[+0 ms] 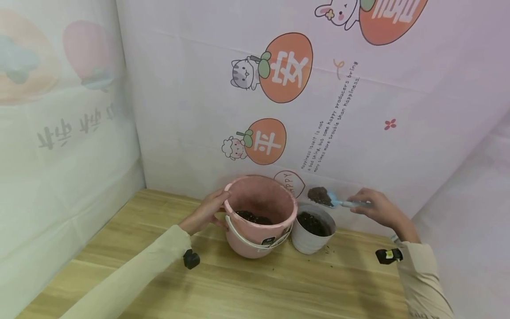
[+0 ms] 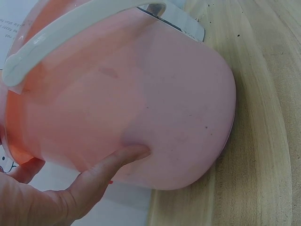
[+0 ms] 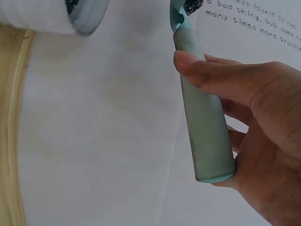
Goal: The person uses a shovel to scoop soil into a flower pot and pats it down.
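My left hand (image 1: 204, 214) holds the pink bucket (image 1: 247, 241) at its left rim. In the left wrist view the thumb lies along the side of the bucket (image 2: 117, 94). Dark soil (image 1: 255, 218) sits low inside it, and its white handle (image 1: 249, 242) hangs down across the front. Between thumb and fingers, my right hand (image 1: 380, 208) grips a light-blue garden trowel (image 1: 350, 204); its grey-green handle (image 3: 204, 122) shows close up. A heap of soil (image 1: 320, 196) rests on the blade, above the back of a white flowerpot (image 1: 310, 245). More dark soil (image 1: 312, 223) is in the pot.
Bucket and pot stand side by side on a wooden table (image 1: 191, 285). A few soil crumbs (image 1: 327, 252) lie by the pot. Behind the table rises a white cloth backdrop (image 1: 191, 110) with cartoon prints, and another cloth (image 1: 79, 177) hangs at the left.
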